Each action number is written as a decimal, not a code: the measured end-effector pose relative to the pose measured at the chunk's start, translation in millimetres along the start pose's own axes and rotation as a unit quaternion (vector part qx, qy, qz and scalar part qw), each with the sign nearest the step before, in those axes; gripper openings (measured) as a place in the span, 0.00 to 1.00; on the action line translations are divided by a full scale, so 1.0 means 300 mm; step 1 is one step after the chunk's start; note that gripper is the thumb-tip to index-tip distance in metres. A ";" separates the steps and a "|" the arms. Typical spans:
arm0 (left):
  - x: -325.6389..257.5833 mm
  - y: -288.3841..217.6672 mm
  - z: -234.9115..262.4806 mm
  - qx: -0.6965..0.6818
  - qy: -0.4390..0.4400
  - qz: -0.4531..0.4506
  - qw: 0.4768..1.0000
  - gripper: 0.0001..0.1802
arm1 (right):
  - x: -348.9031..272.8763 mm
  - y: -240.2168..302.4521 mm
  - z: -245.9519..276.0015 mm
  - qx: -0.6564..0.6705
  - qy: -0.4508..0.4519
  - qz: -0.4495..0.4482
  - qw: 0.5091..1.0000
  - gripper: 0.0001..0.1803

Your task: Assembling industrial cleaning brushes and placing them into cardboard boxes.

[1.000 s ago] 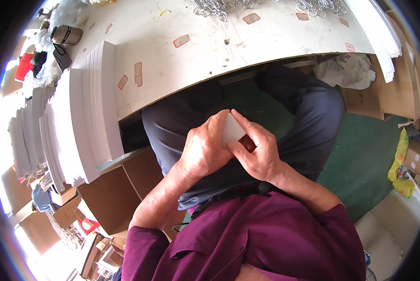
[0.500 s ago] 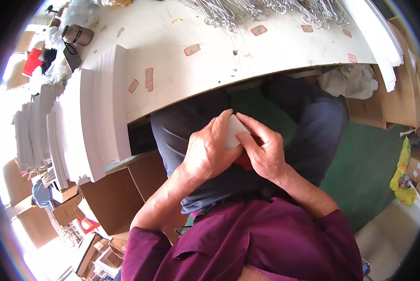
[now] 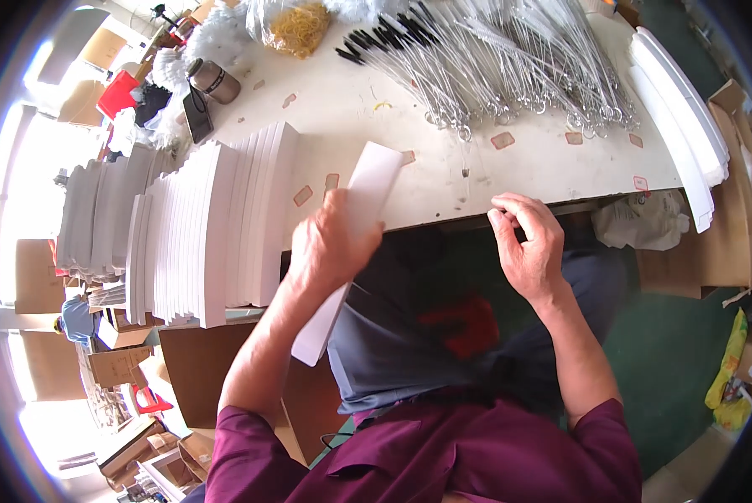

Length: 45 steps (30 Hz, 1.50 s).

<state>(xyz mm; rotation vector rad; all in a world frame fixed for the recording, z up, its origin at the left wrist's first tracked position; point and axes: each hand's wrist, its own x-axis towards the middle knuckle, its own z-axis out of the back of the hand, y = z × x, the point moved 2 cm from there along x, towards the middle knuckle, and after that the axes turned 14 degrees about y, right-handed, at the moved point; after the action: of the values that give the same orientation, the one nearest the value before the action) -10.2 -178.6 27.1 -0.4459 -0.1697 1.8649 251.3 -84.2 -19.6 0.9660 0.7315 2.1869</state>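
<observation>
My left hand (image 3: pixel 334 247) grips a long, flat white carton (image 3: pixel 378 176) around its middle. The carton is tilted, its upper end over the table edge and its lower end beside my thigh. My right hand (image 3: pixel 530 245) is raised at the table's front edge, apart from the carton. Its fingers are loosely curled, with a gap to the thumb and nothing visible in them. Left of my left hand, a row of similar white cartons (image 3: pixel 217 226) stands packed on the table (image 3: pixel 426 189).
Thin wire brushes (image 3: pixel 510 67) with looped ends lie piled at the back. More long white cartons (image 3: pixel 678 109) lie at the right edge. A bottle (image 3: pixel 214 81), a phone (image 3: pixel 197 116) and a bag of yellow bands (image 3: pixel 299 29) are at the back left. Cardboard boxes (image 3: pixel 212 360) stand below.
Both hands have parted from a white piece held between them over my lap. The left has moved left with the long carton; the right has moved right. The view has shifted, showing more of the table's back.
</observation>
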 end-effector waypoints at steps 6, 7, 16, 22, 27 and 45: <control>0.232 0.142 0.086 0.092 -0.053 0.062 0.992 0.32 | 0.075 -0.120 -0.014 -0.093 -0.006 0.031 0.995 0.04; 0.268 0.148 0.098 0.090 -0.055 0.059 0.993 0.32 | 0.083 -0.138 -0.022 -0.095 -0.017 0.039 0.995 0.04; 0.393 -0.020 0.051 0.074 -0.112 -0.117 0.984 0.20 | 0.080 -0.134 -0.039 -0.128 -0.049 0.039 0.990 0.03; 0.404 -0.293 -0.098 0.027 -0.022 -0.198 0.980 0.21 | 0.077 -0.137 -0.042 -0.129 -0.041 0.019 0.991 0.03; 0.492 -0.234 -0.101 -0.091 -0.105 -0.149 0.979 0.14 | 0.080 -0.135 -0.045 -0.118 -0.041 0.026 0.992 0.05; 0.598 -0.165 -0.062 -0.061 -0.033 -0.068 0.995 0.12 | 0.078 -0.140 -0.047 -0.139 -0.056 0.040 0.988 0.06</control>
<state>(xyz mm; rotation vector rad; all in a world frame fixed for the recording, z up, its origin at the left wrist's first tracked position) -8.5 4.0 -12.9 -0.4463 -0.3526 1.7417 241.3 -43.2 -46.7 0.9777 0.3296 2.2082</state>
